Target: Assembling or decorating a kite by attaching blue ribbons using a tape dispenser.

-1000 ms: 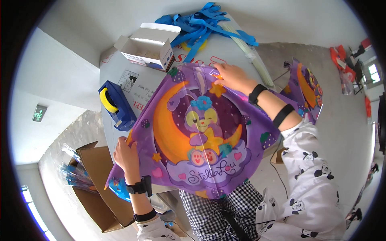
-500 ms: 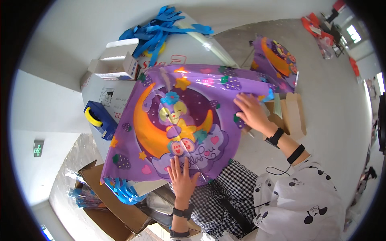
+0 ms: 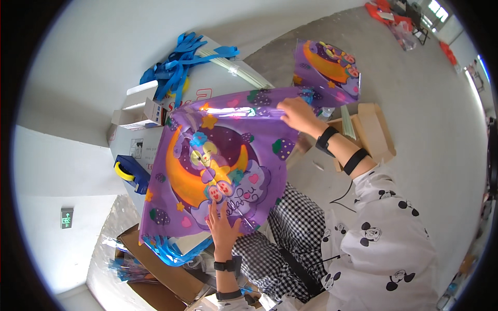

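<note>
A shiny purple kite sheet (image 3: 174,207), printed with a rabbit on an orange moon, spreads across the table in front of me. My left hand (image 3: 223,233) lies on its lower edge with fingers stretched out. At the upper right of the sheet, my right hand (image 3: 300,115) has its fingers curled down on the border, pinching it; the fingertips are partly hidden. The border there is creased and slightly raised. Behind it, a second purple printed sheet (image 3: 332,70) with the same moon pattern stands out past the table's far right.
Blue ribbons (image 3: 179,62) and a bundle of pale rods (image 3: 238,70) lie at the table's far end. An open white box (image 3: 137,111) and a blue tape dispenser (image 3: 132,173) sit on the left. Cardboard boxes stand low left (image 3: 161,269) and right (image 3: 376,135).
My right hand has gone from lying spread on the sheet to curled fingers at its upper border. My left hand stays at the lower edge. The whole view has shifted.
</note>
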Action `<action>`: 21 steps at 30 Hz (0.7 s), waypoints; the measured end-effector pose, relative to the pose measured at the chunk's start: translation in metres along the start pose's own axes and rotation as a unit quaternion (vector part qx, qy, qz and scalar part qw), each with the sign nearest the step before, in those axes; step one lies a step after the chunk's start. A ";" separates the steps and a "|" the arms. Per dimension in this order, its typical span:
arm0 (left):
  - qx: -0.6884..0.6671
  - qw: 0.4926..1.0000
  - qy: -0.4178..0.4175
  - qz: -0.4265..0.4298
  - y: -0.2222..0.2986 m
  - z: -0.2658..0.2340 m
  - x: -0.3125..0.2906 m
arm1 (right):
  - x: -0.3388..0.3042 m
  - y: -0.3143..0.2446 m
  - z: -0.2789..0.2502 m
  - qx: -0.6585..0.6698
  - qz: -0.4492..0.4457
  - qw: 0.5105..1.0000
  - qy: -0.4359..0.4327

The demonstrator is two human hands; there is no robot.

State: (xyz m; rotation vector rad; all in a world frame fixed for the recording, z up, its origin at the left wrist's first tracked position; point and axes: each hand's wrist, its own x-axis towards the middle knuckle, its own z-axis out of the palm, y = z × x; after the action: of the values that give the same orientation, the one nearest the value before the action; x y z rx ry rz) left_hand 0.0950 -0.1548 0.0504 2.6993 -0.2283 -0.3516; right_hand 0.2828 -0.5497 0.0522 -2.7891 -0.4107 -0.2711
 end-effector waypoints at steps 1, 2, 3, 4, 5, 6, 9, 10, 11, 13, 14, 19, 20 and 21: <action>0.001 1.000 -0.006 -0.014 -0.001 -0.003 -0.003 | -0.002 -0.018 -0.001 0.007 -0.048 0.998 0.027; 0.003 1.000 -0.006 -0.012 0.000 -0.004 -0.003 | -0.005 -0.023 0.001 0.004 -0.056 0.998 0.029; -0.001 1.000 -0.013 -0.014 0.001 -0.005 -0.003 | -0.009 -0.026 0.002 0.034 -0.038 0.999 0.017; -0.006 1.000 -0.019 -0.017 0.001 -0.004 -0.002 | -0.012 -0.025 0.000 0.064 -0.021 0.998 0.004; -0.006 1.000 -0.019 -0.009 0.004 -0.004 -0.001 | -0.012 -0.021 -0.003 0.064 -0.020 0.998 0.006; -0.006 1.000 -0.019 -0.008 0.003 -0.003 0.002 | -0.012 -0.017 -0.007 0.088 -0.016 0.996 -0.011; -0.016 1.000 -0.007 0.000 -0.006 0.003 0.002 | -0.004 -0.024 -0.030 0.106 0.003 0.992 -0.065; -0.009 1.000 -0.004 -0.013 -0.009 0.003 0.000 | 0.000 -0.031 -0.044 0.095 0.027 0.990 -0.102; -0.003 1.000 0.001 -0.028 -0.011 0.005 -0.002 | 0.007 -0.036 -0.061 0.071 0.020 0.993 -0.097; -0.004 0.999 0.032 -0.032 -0.014 0.013 -0.003 | 0.028 -0.027 -0.065 0.049 0.043 0.995 -0.079; -0.005 0.998 0.060 -0.029 -0.010 0.016 -0.003 | 0.036 -0.019 -0.066 0.021 0.074 0.995 -0.060; 0.012 0.995 0.087 -0.057 0.003 0.022 -0.002 | 0.050 0.045 0.012 -0.033 0.050 0.998 -0.016; 0.021 0.993 0.103 -0.057 0.004 0.024 -0.003 | 0.052 0.050 0.018 -0.035 0.042 0.998 0.012; 0.016 0.992 0.107 -0.061 0.006 0.025 -0.004 | 0.054 0.058 0.020 -0.046 0.063 0.997 -0.017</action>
State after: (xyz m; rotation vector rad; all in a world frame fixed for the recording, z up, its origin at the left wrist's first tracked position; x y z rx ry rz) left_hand 0.0839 -0.1686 0.0311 2.7618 -0.0076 -0.0906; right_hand 0.3541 -0.5829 0.0298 -2.8979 -0.2348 -0.2186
